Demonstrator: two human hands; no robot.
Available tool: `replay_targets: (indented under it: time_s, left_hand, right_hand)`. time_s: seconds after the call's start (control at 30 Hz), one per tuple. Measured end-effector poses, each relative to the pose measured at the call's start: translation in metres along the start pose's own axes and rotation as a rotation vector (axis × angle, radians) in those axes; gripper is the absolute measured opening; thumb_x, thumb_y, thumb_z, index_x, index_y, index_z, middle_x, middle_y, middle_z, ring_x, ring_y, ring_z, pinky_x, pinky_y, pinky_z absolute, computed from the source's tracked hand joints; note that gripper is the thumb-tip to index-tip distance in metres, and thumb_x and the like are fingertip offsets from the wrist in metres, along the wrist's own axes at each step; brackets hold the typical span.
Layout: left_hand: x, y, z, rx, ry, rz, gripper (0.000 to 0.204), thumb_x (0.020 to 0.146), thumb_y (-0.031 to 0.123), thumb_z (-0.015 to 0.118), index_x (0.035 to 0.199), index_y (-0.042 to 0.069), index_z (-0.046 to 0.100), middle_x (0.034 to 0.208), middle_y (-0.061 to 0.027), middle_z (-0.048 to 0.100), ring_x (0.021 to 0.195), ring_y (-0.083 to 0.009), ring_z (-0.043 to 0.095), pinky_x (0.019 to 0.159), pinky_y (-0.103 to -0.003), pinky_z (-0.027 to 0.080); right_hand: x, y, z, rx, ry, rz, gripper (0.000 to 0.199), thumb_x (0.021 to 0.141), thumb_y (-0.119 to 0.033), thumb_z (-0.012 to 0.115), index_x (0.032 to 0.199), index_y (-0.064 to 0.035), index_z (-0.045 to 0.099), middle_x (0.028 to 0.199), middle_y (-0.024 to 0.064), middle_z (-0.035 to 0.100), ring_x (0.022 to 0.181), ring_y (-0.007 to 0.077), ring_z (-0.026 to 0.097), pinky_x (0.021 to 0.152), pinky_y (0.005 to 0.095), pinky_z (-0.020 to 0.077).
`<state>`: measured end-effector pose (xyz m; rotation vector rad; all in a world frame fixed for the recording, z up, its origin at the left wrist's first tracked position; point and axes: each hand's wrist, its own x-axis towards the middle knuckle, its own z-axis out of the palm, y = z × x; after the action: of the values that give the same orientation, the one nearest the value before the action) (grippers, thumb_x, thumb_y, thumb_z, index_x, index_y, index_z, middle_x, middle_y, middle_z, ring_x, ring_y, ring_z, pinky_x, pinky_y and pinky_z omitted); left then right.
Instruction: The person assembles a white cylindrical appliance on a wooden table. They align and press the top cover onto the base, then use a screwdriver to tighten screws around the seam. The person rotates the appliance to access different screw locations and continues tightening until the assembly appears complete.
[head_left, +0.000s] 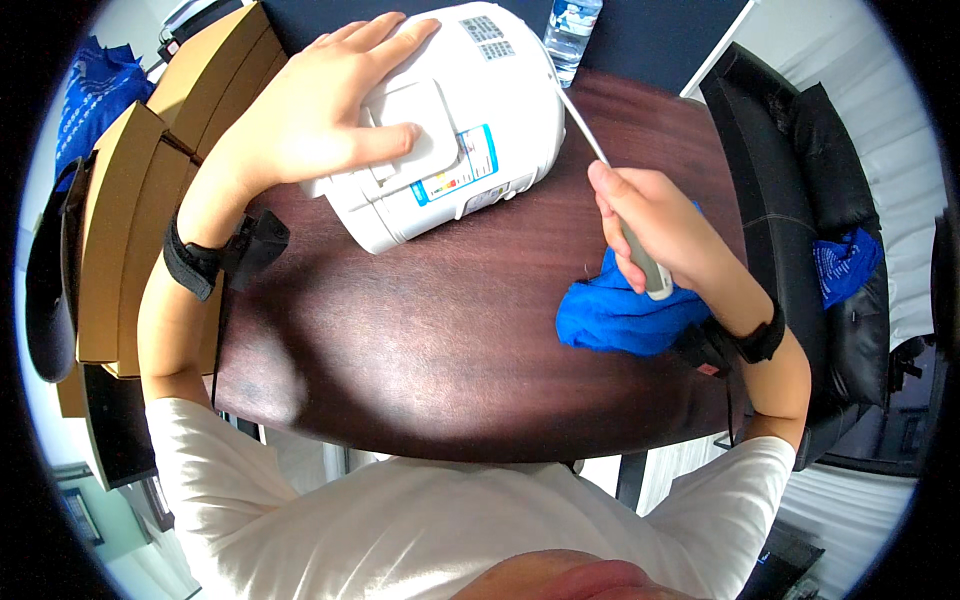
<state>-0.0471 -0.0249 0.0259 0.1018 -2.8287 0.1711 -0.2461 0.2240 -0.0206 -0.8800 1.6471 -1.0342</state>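
Observation:
A white, rounded appliance that looks like a rice cooker lies tilted on the table's far part, with a blue-edged label and printed patches on its shell. My left hand lies across it, fingers spread over the far side and thumb pressed near a raised square panel. In my right hand is a screwdriver, its grey-and-white handle wrapped by the fingers. The thin shaft points up and left, and its tip meets the cooker's right edge; what it touches there is too small to make out. Under the right hand lies a blue cloth.
Brown cardboard boxes stand along the left side of the dark wooden table. A clear water bottle stands behind the cooker. To the right is a black sofa with a blue bag on it.

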Motion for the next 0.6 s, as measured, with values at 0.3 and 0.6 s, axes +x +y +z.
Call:
replay_targets:
  time_s: [0.3, 0.6]
  left_hand:
    - [-0.008, 0.015, 0.006, 0.069, 0.090, 0.007, 0.084, 0.072, 0.038, 0.060, 0.143, 0.001, 0.038, 0.142, -0.0318, 0.039, 0.129, -0.0465, 0.040, 0.110, -0.048, 0.030]
    - [-0.009, 0.010, 0.007, -0.179, 0.216, -0.254, 0.075, 0.080, 0.052, 0.069, 0.132, 0.001, 0.051, 0.119, -0.0224, 0.058, 0.109, -0.0332, 0.059, 0.093, -0.039, 0.047]
  right_hand:
    - [-0.025, 0.005, 0.011, 0.142, -0.023, 0.156, 0.048, 0.100, -0.050, 0.041, 0.080, -0.0069, 0.045, 0.050, 0.0041, 0.048, 0.032, 0.0145, 0.048, 0.028, 0.0297, 0.0398]
    - [-0.051, 0.015, 0.014, 0.254, -0.046, 0.372, 0.052, 0.102, -0.049, 0.032, 0.076, -0.0083, 0.049, 0.048, 0.0033, 0.048, 0.030, 0.0133, 0.046, 0.027, 0.0270, 0.0386]
